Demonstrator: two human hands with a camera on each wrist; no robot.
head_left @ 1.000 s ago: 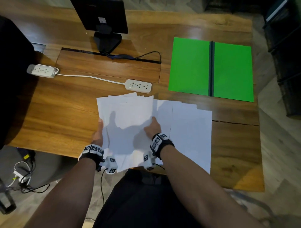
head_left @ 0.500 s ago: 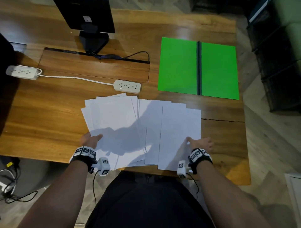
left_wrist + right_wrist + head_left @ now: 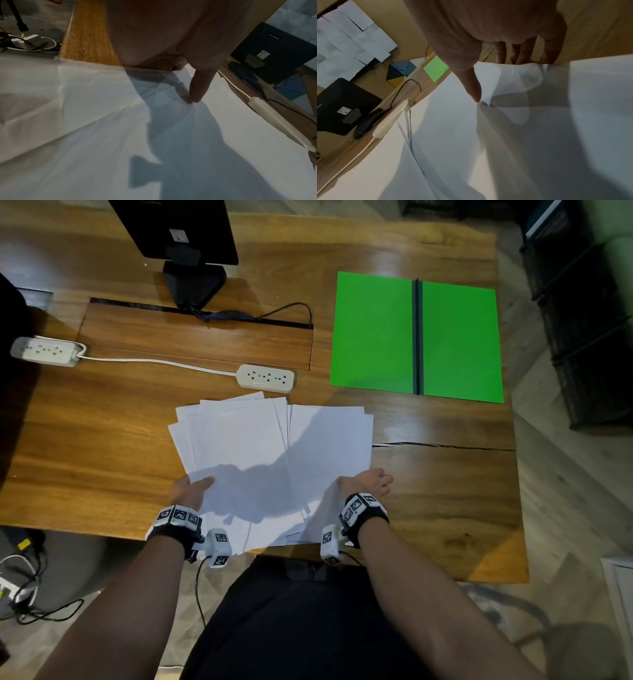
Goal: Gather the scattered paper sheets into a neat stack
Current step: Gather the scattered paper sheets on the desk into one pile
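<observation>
On the wooden table (image 3: 102, 460), near the green folder (image 3: 416, 337), our left hand (image 3: 190, 491) and right hand (image 3: 368, 484) pinch the fanned paper sheets (image 3: 274, 460); edges remain unsquared.

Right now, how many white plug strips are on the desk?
2. One plug strip lies at the desk's far left edge; the other plug strip sits just beyond the spread papers, joined by a white cord.

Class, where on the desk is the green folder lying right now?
In the head view the green folder lies open and flat at the table's far right, beyond the paper sheets and right of the nearer power strip.
</observation>
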